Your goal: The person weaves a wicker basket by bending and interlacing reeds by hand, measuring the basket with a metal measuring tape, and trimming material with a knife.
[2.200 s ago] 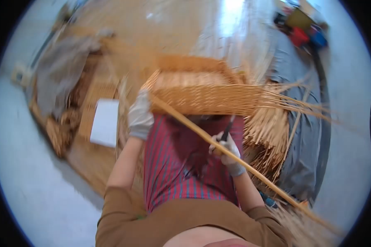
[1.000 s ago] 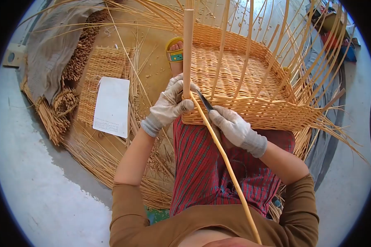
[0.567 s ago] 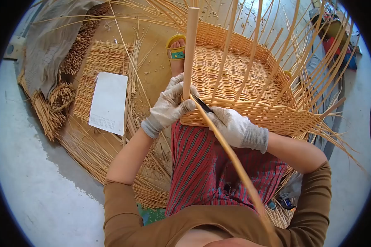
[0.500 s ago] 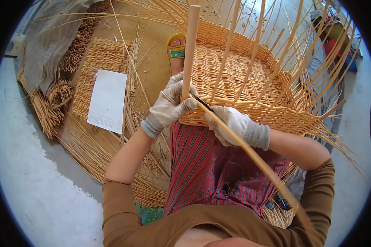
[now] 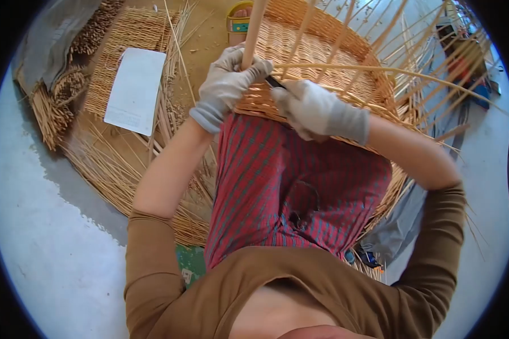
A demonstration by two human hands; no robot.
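Note:
A half-woven wicker basket (image 5: 316, 42) with upright stakes rests against my lap. My gloved left hand (image 5: 226, 83) is closed at its near left corner, around the foot of a thick wooden post (image 5: 255, 31). Its thumb and fingers pinch the end of a long wicker strand (image 5: 379, 68), which runs out to the right across the stakes. My gloved right hand (image 5: 316, 110) is closed around a narrow dark-bladed tool (image 5: 275, 83), apparently a knife. Its tip points at the left fingertips; its handle is hidden in the glove.
On the left, a white paper sheet (image 5: 134, 90) lies on a woven wicker panel (image 5: 133, 34). Bundled sticks (image 5: 51, 116) and loose strands (image 5: 113, 175) surround it. A sandalled foot (image 5: 238, 22) stands beyond the post. Stakes fan out at right, near assorted items (image 5: 464, 62).
The long strand has swung from pointing down toward my right arm to lying rightward across the stakes. Basket and hands appear higher in view. Both hands keep their grip near the corner.

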